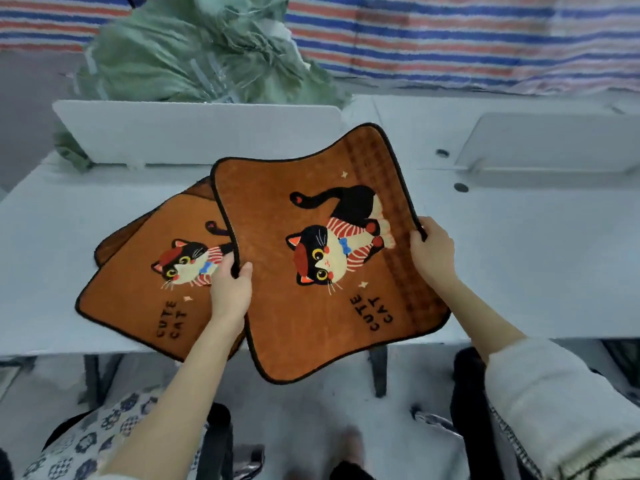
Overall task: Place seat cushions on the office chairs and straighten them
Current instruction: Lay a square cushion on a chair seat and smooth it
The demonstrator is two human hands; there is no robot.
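I hold an orange seat cushion (pixel 311 209) with a cartoon cat and the words CUTE CAT, lifted above the white desk's (pixel 519 271) front edge. My left hand (pixel 230 289) grips its left edge, fingers curled round the black piping. On the opposite edge, my right hand (pixel 431 251) grips the cushion. A second cushion (pixel 138 292) of the same print lies flat on the desk to the left, with a third (pixel 114 240) partly showing under it. Dark chair parts (pixel 218 441) show at the bottom, mostly hidden.
White divider panels (pixel 194 133) stand along the desk's back. A green sack (pixel 194 50) is heaped behind the left panel, before a red, white and blue striped tarp (pixel 485 36). Desk legs (pixel 379 368) stand on the grey floor below.
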